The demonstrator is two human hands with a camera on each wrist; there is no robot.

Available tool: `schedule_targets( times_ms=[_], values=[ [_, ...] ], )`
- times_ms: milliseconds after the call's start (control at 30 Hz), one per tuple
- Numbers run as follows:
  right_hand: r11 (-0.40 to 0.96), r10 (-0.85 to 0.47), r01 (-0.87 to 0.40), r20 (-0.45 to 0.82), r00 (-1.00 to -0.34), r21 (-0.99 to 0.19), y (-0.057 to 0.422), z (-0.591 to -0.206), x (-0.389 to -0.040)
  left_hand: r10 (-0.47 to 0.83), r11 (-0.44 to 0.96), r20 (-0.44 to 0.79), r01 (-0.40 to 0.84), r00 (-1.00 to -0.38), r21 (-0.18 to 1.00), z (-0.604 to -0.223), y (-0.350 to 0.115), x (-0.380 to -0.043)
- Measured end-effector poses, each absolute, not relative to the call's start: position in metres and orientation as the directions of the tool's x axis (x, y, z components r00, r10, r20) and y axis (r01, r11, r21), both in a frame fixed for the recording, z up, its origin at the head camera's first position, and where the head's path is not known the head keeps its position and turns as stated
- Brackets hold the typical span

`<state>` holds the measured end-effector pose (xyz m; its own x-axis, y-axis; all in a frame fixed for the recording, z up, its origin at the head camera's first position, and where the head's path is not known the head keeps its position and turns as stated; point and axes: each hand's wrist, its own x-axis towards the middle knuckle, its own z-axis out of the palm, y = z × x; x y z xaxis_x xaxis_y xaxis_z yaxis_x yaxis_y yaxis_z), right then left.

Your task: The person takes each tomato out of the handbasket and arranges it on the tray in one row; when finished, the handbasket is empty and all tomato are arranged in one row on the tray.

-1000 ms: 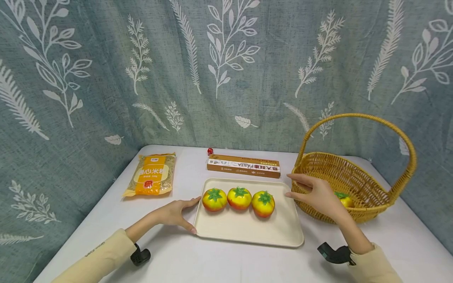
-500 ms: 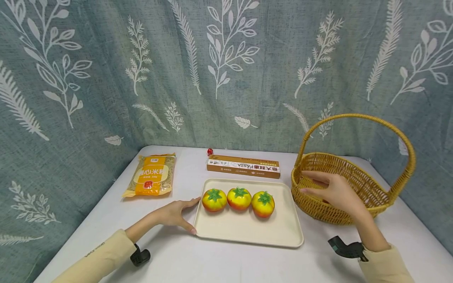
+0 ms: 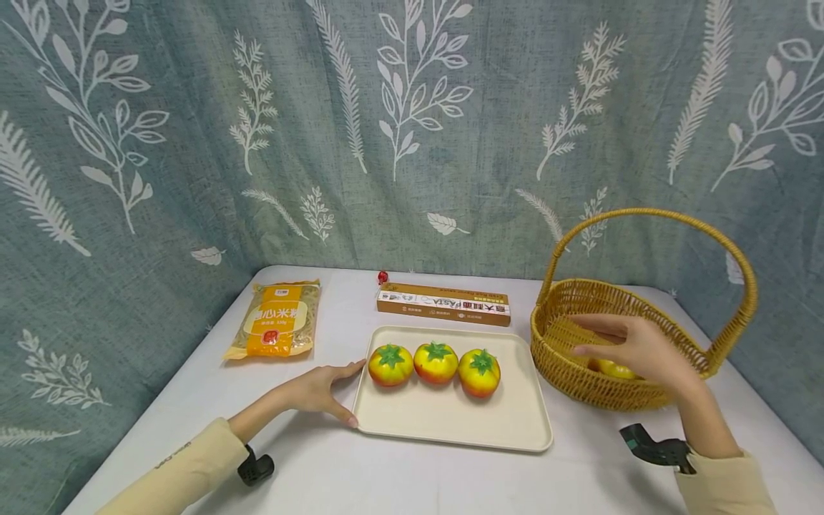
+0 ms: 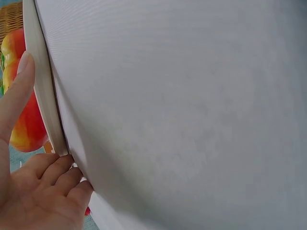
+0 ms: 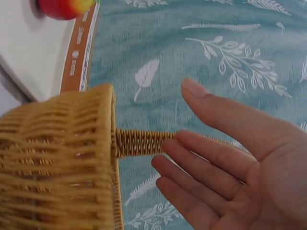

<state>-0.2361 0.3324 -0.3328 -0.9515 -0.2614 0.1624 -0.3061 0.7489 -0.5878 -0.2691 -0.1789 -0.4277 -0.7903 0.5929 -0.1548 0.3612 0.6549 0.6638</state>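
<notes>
My left hand [image 3: 317, 390] rests at the left side of a cream tray [image 3: 450, 422], thumb at the near corner and fingertips along the edge. The left wrist view shows the thumb [image 4: 21, 79] over the tray's rim [image 4: 43, 86]. Three yellow-red tomatoes [image 3: 435, 362] with green leafy tops sit in a row on the tray. My right hand [image 3: 650, 350] is over the wicker basket [image 3: 579, 386], holding nothing, fingers loosely extended. Below that hand a similar tomato [image 3: 614, 369] lies in the basket, partly hidden. The right wrist view shows the palm beside the basket's rim [image 5: 108, 143].
An orange-labelled bag [image 3: 275, 318] lies at the back left. Behind the tray is a long brown pasta box [image 3: 444, 304], with a small red object [image 3: 383, 277] beyond it. The basket's tall handle [image 3: 650, 212] arches above it. A patterned curtain [image 3: 412, 143] stands behind the table.
My right hand has moved right, from the tray's right edge to over the basket, showing part of the tomato inside. The left hand, tray and its tomatoes stay as they were.
</notes>
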Motion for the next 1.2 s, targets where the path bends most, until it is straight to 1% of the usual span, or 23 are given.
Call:
schedule_targets(
  times_ms=[233,300,567,833,967,1200],
  values=[
    [0.778,-0.304,-0.346,0.167,-0.938,-0.524,0.348,-0.326,-0.238,0.588,0.665,-0.157,0.364,-0.794,0.652,-0.428,-0.177,-0.271],
    [0.775,-0.316,-0.347,0.152,-0.937,-0.529,0.352,-0.323,-0.241,0.586,0.667,-0.159,0.363,-0.794,0.651,-0.428,-0.177,-0.272],
    [0.759,-0.369,-0.337,0.059,-0.927,-0.557,0.365,-0.324,-0.258,0.583,0.666,-0.166,0.351,-0.795,0.659,-0.429,-0.178,-0.271],
    [0.723,-0.453,-0.334,-0.051,-0.89,-0.605,0.376,-0.322,-0.276,0.584,0.664,-0.162,0.353,-0.795,0.66,-0.43,-0.18,-0.27],
    [0.715,-0.501,-0.348,-0.096,-0.86,-0.607,0.381,-0.321,-0.28,0.584,0.664,-0.16,0.355,-0.796,0.658,-0.429,-0.18,-0.27],
    [0.755,-0.472,-0.287,-0.185,-0.862,-0.59,0.389,-0.315,-0.281,0.59,0.659,-0.154,0.363,-0.793,0.659,-0.429,-0.179,-0.27]
  ],
)
